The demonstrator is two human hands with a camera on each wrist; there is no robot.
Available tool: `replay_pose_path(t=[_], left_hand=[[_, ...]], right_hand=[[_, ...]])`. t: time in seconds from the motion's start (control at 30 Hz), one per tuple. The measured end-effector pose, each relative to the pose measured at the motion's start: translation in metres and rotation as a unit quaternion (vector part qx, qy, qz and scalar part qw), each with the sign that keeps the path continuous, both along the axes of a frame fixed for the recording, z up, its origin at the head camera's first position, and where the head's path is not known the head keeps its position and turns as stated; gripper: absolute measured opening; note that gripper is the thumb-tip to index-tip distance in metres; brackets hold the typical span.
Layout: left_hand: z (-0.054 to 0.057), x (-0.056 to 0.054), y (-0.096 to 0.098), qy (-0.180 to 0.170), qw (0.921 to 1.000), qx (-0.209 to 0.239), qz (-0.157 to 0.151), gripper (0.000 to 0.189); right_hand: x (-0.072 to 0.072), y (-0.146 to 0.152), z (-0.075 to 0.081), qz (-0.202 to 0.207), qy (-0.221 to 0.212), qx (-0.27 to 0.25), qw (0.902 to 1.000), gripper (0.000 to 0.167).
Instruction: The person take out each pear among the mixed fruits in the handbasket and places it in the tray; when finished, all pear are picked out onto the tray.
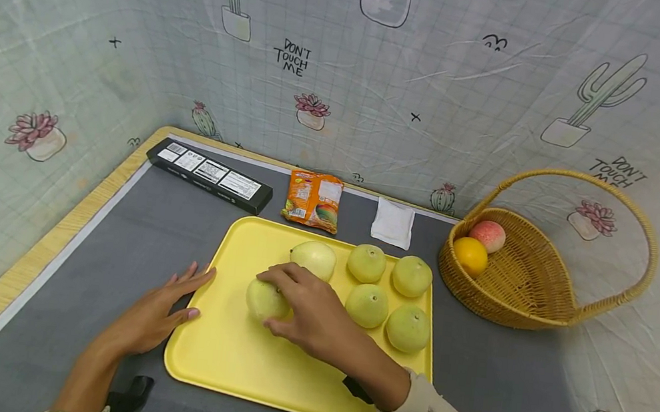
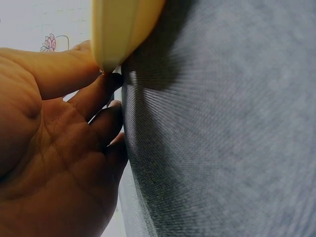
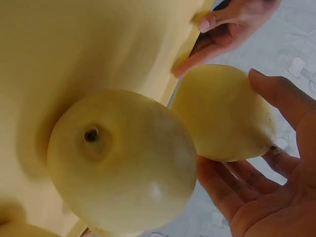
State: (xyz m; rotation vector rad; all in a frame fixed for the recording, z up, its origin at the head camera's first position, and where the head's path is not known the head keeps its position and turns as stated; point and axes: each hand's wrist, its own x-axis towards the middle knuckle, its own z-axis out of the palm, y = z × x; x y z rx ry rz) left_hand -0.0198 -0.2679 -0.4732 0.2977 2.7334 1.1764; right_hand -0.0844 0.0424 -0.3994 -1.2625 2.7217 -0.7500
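Note:
My right hand (image 1: 310, 308) curls its thumb and fingers round a pale yellow-green pear (image 1: 264, 301) over the left half of a yellow tray (image 1: 217, 355). In the right wrist view the stem of this pear (image 3: 222, 113) points toward the palm; whether it touches the tray is unclear. A second pear (image 1: 312, 256) lies behind the hand, its stem to the left. Several rounder yellow-green fruits (image 1: 366, 305) sit in two rows at the tray's right. My left hand (image 1: 152, 315) touches the tray's left rim with extended fingers and thumb (image 2: 64, 74).
A wicker basket (image 1: 536, 311) with a tall handle stands right of the tray, holding an orange (image 1: 470, 256) and a peach (image 1: 488, 236). Behind the tray lie a long black box (image 1: 209, 174), an orange packet (image 1: 314, 201) and a white packet (image 1: 392, 223). Printed cloth hangs behind.

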Motion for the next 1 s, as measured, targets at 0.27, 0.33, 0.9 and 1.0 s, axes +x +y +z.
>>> replay_pose_path(t=[0.27,0.33,0.9,1.0], left_hand=[[-0.001,0.002,0.0,0.013,0.9999,0.0,-0.005,0.073],[-0.001,0.001,-0.001,0.013,0.9999,-0.001,-0.005,0.073],[-0.002,0.001,-0.001,0.012,0.9999,0.008,0.0,0.072],[0.002,-0.001,0.002,0.011,0.9998,0.0,0.017,0.07]], right_hand=[[0.004,-0.008,-0.011,-0.021,0.014,0.086,0.996,0.063],[0.003,-0.01,-0.014,-0.027,0.019,0.103,0.9941,0.063],[0.011,0.019,-0.012,-0.051,0.048,0.059,0.9958,0.079],[0.012,0.039,-0.007,-0.081,0.076,0.019,0.9936,0.083]])
